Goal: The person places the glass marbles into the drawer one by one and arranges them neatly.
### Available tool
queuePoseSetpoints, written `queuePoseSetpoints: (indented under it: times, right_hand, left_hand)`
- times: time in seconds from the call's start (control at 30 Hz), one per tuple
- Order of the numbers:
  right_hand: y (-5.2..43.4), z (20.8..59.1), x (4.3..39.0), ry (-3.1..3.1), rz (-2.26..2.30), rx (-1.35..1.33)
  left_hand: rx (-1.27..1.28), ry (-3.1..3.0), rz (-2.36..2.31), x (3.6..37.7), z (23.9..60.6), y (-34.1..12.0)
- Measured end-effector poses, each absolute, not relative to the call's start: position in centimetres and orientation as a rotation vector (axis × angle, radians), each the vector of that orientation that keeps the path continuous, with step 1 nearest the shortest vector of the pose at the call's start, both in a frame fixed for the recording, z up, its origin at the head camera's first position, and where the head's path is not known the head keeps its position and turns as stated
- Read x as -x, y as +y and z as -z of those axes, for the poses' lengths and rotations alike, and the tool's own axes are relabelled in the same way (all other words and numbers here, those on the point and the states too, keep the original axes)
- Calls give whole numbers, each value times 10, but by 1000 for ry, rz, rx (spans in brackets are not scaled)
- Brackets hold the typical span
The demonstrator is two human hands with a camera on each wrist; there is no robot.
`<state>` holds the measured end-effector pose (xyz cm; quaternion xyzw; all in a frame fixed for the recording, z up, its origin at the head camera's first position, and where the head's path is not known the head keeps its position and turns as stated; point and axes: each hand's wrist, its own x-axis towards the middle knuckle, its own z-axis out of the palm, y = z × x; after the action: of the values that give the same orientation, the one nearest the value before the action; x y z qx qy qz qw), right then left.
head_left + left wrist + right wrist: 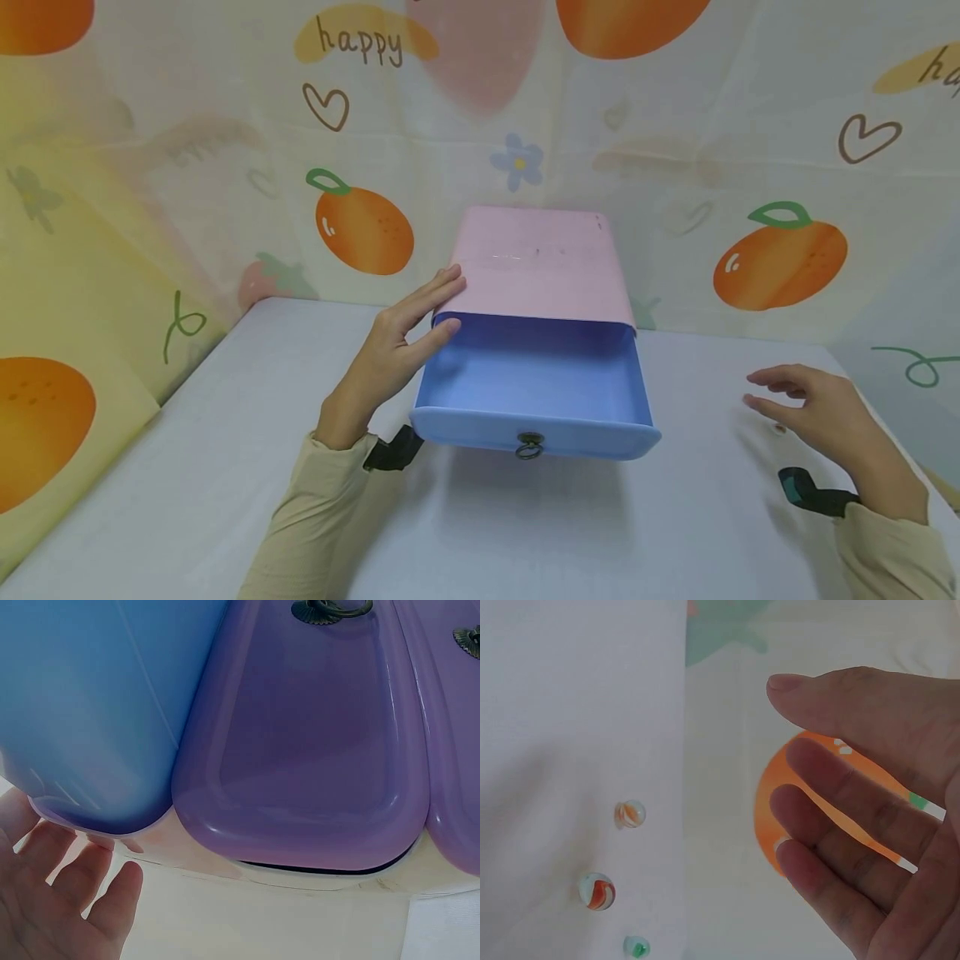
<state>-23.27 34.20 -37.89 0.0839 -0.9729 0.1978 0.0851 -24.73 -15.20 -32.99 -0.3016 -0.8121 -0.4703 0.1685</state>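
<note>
1. Under my right hand (825,417), on the table (225,433), lie three marbles: an orange-striped one (630,814), a red-and-white one (596,891) and a green one (636,947). They show plainly only in the right wrist view; in the head view I see no more than a faint speck by my fingertips.
2. That hand hovers over them with its fingers spread and relaxed, holding nothing. The marbles lie just past the fingertips, off toward the drawer (536,387), in a loose row running roughly across the line of my fingers.
3. The drawer, blue, stands pulled out of the pink case (540,262) at the middle of the table, open side up, ring pull (529,446) facing me. Its inside looks bare.
4. My left hand (397,350) rests flat against the case's left corner, where the drawer comes out, fingers straight and gripping nothing. In the left wrist view, purple drawer fronts (307,742) sit beside the blue one.
5. Judging by the layout, my right hand is far nearer the marbles, and the drawer lies to its left, well apart from them.
</note>
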Motion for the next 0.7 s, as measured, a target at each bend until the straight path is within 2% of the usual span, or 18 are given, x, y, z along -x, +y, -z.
queuePoseSetpoints:
  times: [0.7]
  right_hand:
    - [354,388,235,-2996,-577,-167]
  left_hand:
    - [848,-2321,1336,246,330,-152]
